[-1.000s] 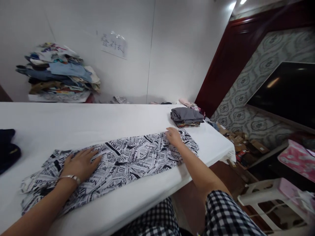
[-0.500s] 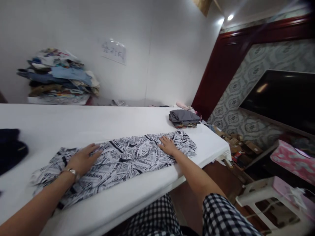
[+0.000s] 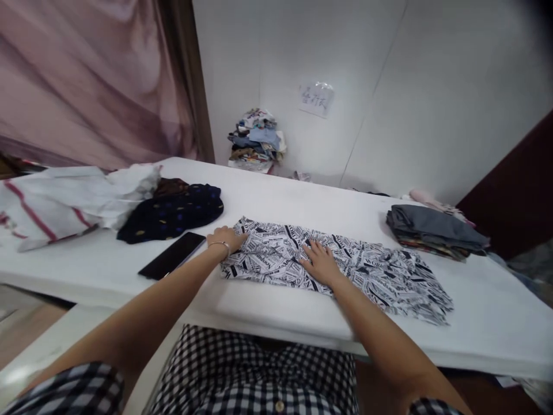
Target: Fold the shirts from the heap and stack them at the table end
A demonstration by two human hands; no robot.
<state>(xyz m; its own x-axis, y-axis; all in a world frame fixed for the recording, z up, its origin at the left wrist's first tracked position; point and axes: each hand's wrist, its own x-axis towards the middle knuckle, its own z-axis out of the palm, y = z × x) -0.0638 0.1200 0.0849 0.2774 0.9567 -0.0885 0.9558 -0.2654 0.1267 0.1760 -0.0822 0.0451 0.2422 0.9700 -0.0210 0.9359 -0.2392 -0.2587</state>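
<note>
A white garment with black newspaper print (image 3: 280,262) lies in a long flat strip across the white table (image 3: 276,314), its right end ruffled and uneven. My left hand (image 3: 225,239), with a bracelet at the wrist, is at the strip's left edge. Its fingers are bent and the thumb rests over the cloth, partly hiding the edge. On the middle of the garment my right hand (image 3: 322,265) lies flat, palm down with fingers spread. Just left of my left hand is a black phone (image 3: 173,255).
Dark blue patterned cloth (image 3: 173,213) and a white cloth with red stripes (image 3: 78,199) lie at left. A folded grey stack (image 3: 436,227) sits at right. Behind the table rises a clothes pile (image 3: 257,141), near a paper sign (image 3: 317,99) on the wall.
The view has swung left, bringing the phone and the left-hand cloths into sight. My left hand has moved to the garment's left edge; my right hand now rests around its middle.
</note>
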